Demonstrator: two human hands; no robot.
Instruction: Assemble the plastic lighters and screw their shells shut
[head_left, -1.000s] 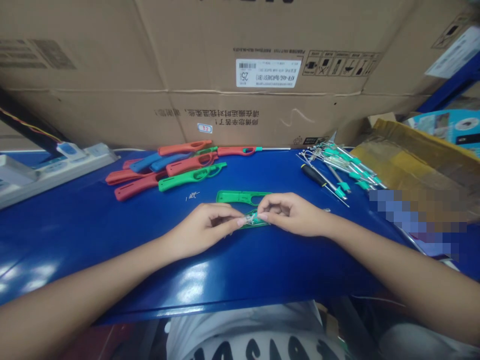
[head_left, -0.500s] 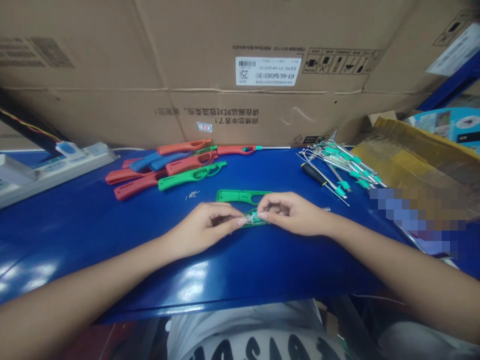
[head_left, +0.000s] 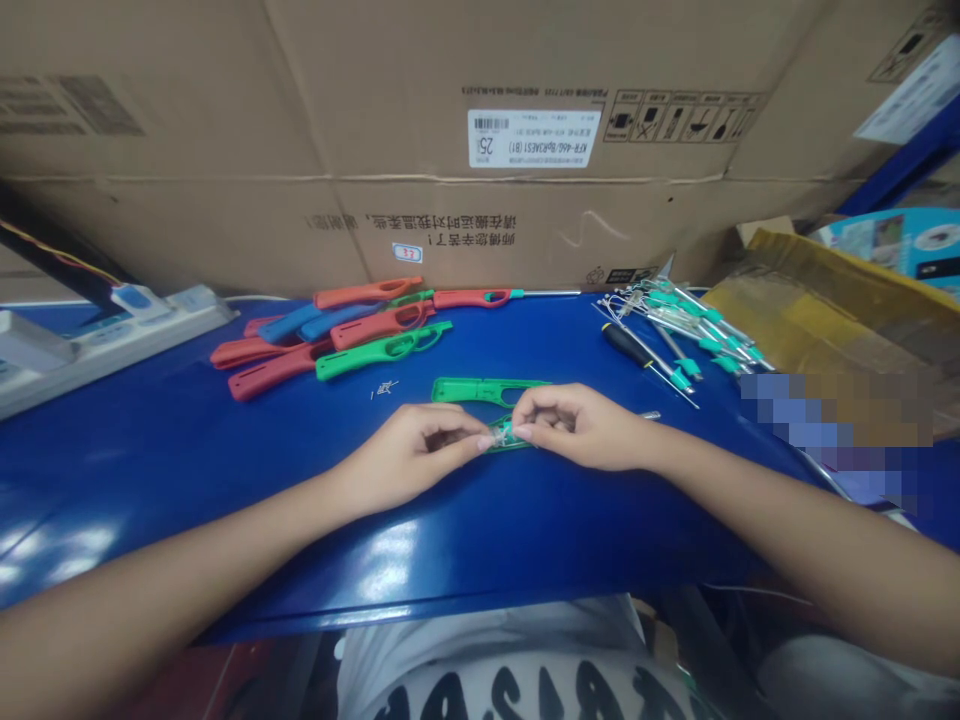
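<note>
My left hand (head_left: 416, 450) and my right hand (head_left: 589, 425) meet over a green half of a lighter casing (head_left: 514, 446) low on the table. Small clear and teal inner parts of the lighter (head_left: 502, 433) lie in that half. Thumb and fingers of my left hand pinch at the left end of these parts. The fingertips of my right hand close on their teal right end. A metal tube's tip (head_left: 651, 415) sticks out beyond my right hand; the rest is hidden. Just behind lies another green casing half (head_left: 469, 390).
Red, blue and green lighter casings (head_left: 281, 370) pile up at the back left, near small screws (head_left: 385, 388) and a white power strip (head_left: 180, 310). On the right are a screwdriver (head_left: 630, 345) and several metal-tubed lighter inserts (head_left: 709, 330). A cardboard box (head_left: 420, 120) walls the back.
The metal tube's tip shows more to the right of my right hand. Both hands stay at nearly the same place, with only tiny finger shifts.
</note>
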